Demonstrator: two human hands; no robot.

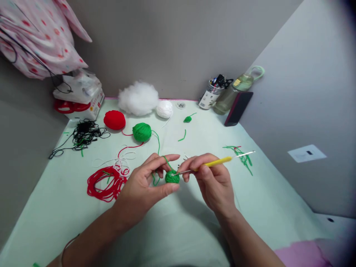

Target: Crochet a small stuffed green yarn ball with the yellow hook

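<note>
Between the thumb and fingers of my left hand (pixel 148 181) is a small round green crochet piece (pixel 172 177). A green strand runs over my left index finger and back toward a green yarn ball (pixel 141 132). My right hand (pixel 213 181) is closed on a crochet hook with a yellow handle (pixel 217 162). The hook's left metal tip meets the top of the green piece; its other tip points up to the right.
Behind my hands are a red yarn ball (pixel 114 120), white stuffing (pixel 138 98) and a white yarn ball (pixel 164 109). Red loops (pixel 97 185) and black yarn (pixel 87 135) lie left. A phone (pixel 238 108), bottle (pixel 232 92) and pen cup (pixel 210 95) stand back right.
</note>
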